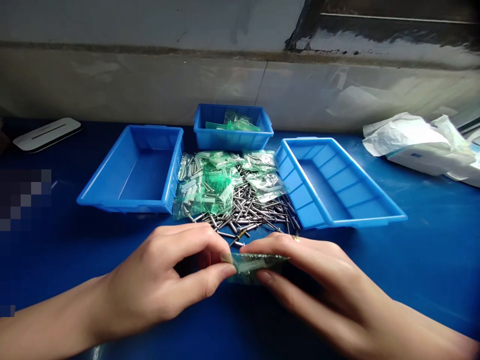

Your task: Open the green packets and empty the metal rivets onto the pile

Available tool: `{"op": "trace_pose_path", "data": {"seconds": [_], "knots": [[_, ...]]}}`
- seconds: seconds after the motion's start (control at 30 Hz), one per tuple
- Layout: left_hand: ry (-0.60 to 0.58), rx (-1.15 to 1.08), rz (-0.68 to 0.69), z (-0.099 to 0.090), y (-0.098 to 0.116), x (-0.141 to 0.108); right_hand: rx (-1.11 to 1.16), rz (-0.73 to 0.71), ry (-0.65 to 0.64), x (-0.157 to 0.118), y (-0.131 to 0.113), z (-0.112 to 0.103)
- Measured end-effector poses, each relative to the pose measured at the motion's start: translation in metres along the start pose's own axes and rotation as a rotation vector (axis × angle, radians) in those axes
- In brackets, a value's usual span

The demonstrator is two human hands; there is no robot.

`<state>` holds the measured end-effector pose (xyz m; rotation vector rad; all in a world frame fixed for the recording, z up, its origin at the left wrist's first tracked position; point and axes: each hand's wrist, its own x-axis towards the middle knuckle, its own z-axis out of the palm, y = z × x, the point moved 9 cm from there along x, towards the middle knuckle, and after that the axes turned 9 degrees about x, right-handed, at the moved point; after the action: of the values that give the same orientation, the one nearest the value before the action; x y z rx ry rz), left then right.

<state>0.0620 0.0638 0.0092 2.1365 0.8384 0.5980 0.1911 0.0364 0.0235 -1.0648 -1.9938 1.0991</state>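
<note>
A small green clear plastic bag (249, 267) is held between both hands, low in the middle of the view. My left hand (168, 275) pinches its left end between thumb and forefinger. My right hand (318, 280) grips the right part, thumb below and fingers above. What the bag contains is hard to make out. Just beyond my fingers lies a loose pile of metal screws (251, 207). Green and clear bags (213, 187) with screws and pale pieces inside rest on the pile's left side and back.
A blue bin (170, 170) stands left of the pile, another blue bin (356, 172) right. The back blue bin (234, 140) holds green bags. A white flat device (48, 134) lies far left, crumpled white paper (408, 132) far right, near the wall.
</note>
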Motion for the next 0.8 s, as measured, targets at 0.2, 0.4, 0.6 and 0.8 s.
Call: {"op": "trace_pose_path", "data": {"seconds": [0.2, 0.4, 0.6, 0.8], "knots": [[-0.013, 0.026, 0.019, -0.0003, 0.0017, 0.0034, 0.006, 0.0, -0.012, 0.0004, 0.0012, -0.0004], [-0.009, 0.015, 0.017, -0.0006, 0.0007, 0.0039, 0.042, -0.006, -0.007, -0.0014, 0.0017, 0.001], [-0.03, 0.037, 0.017, -0.0002, 0.0045, 0.0044, 0.028, -0.003, -0.005, -0.0036, 0.0024, -0.0011], [-0.038, 0.019, 0.004, 0.0007, 0.0039, 0.0045, 0.046, 0.01, 0.005, 0.0014, 0.0015, 0.0006]]}}
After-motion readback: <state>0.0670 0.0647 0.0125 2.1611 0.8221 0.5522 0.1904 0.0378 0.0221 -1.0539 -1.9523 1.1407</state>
